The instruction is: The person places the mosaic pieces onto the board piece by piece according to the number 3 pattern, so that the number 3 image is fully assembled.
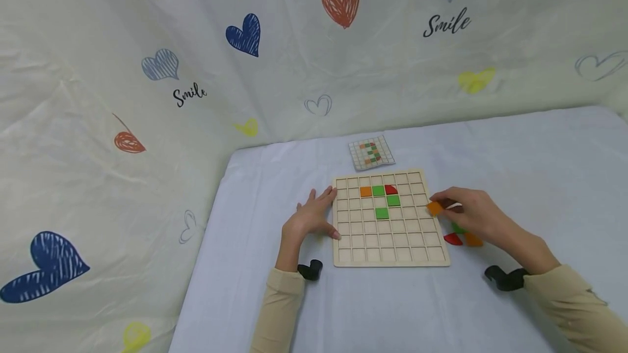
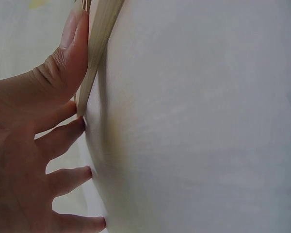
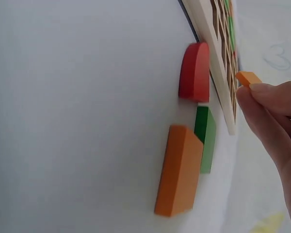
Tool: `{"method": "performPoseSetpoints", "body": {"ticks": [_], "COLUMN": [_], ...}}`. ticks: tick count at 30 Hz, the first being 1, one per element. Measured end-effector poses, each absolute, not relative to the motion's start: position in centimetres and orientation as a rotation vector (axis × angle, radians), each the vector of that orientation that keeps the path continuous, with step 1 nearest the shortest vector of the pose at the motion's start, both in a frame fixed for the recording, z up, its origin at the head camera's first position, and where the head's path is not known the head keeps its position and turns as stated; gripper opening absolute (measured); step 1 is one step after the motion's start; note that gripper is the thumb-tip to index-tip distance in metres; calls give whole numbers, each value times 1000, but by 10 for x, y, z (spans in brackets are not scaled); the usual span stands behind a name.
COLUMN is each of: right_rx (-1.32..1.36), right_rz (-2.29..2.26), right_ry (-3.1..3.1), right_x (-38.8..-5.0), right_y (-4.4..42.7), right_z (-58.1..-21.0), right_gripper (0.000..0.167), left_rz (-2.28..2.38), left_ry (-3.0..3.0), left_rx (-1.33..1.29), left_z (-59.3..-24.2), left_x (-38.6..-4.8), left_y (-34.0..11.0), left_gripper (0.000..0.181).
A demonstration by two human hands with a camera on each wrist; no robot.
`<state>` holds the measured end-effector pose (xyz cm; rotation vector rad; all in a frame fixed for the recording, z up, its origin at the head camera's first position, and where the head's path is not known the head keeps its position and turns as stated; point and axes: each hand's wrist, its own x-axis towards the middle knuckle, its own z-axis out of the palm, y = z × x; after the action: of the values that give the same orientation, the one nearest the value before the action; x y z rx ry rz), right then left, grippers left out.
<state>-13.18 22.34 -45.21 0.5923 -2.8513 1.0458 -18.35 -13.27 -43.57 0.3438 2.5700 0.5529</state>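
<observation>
A wooden grid board (image 1: 363, 256) lies flat on the table, with an orange square (image 1: 366, 192), several green squares (image 1: 382, 213) and a red rounded piece (image 1: 391, 189) set in its cells. Along the board's left edge rests my left hand (image 1: 310, 219), fingers spread and thumb touching the rim; the left wrist view shows the thumb against the board's side (image 2: 98, 53). My right hand (image 1: 473, 212) pinches an orange square block (image 3: 248, 78) between thumb and fingers at the board's right edge. Below that hand lie a loose red piece (image 3: 194, 73), a green block (image 3: 205, 138) and an orange block (image 3: 180, 170).
Behind the board lies a small pattern card (image 1: 371, 153) with a printed grid of coloured cells. White cloth (image 1: 255, 206) covers the table. A curtain with printed hearts (image 1: 340, 4) hangs at the back and left. Black straps (image 1: 505, 278) sit at both wrists.
</observation>
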Motion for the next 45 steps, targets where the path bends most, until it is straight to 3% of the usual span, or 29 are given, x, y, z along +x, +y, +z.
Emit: {"method": "performPoseSetpoints", "body": {"ticks": [32, 45], "right_rx": [681, 768], "right_rz": [1205, 1021], "right_ry": [-2806, -2823], "right_x": [-145, -152], "right_y": [180, 165], "right_z": [-456, -459], "right_gripper": [26, 21], "left_rz": [568, 571], "left_ry": [2563, 2554], "left_rx": [339, 336], "left_z": [-436, -436], "left_x": [-182, -183], "left_y": [-134, -134], "left_gripper": [118, 116]}}
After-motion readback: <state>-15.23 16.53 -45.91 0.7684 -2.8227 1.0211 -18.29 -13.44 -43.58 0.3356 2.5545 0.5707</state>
